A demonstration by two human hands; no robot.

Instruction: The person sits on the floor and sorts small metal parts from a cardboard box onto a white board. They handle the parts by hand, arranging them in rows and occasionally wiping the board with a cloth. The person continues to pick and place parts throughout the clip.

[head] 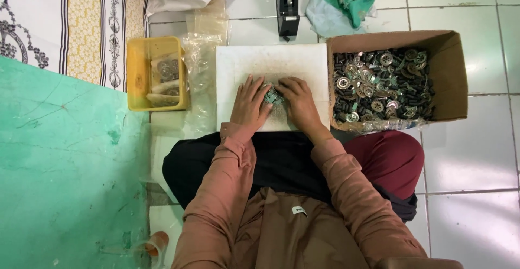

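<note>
White tiled floor [466, 155], with a green mat [65, 166] at left and a patterned cloth [65, 20] far left. In the middle, a white square foam board [271, 63], smudged grey. On it, left hand [250, 102] and right hand [299, 102] side by side, fingers curled down around a small cluster of pale green plastic pieces [273, 96]; how firmly gripped, impossible to tell. Just right of the board, an open brown cardboard box [452, 68] full of round metal discs and dark parts [382, 85]. Left of the board, a yellow plastic tub [138, 74] holding clear filled bags. Beyond the board, a black tape dispenser [287, 6].
</note>
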